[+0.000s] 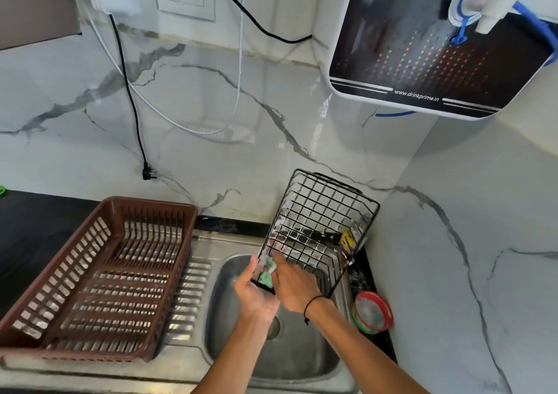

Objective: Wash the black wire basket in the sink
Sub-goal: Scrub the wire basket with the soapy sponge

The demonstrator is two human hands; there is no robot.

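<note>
I see the black wire basket (320, 227) tilted up on end over the steel sink (229, 318), its far end leaning toward the marble wall. The left hand (256, 291) cups the near lower corner from below, fingers curled around the frame. The right hand (291, 282) presses a green scrub pad (267, 273) against the soapy wires, fingers fairly straight. To scrub well, I judge the left grip should brace firmly so the basket doesn't swing, while the pad works along each wire and into the crossings. A brown plastic crate (99, 273) sits on the drainboard to the left, and a round red-rimmed soap tub (373, 312) sits beside the sink on the right
</note>
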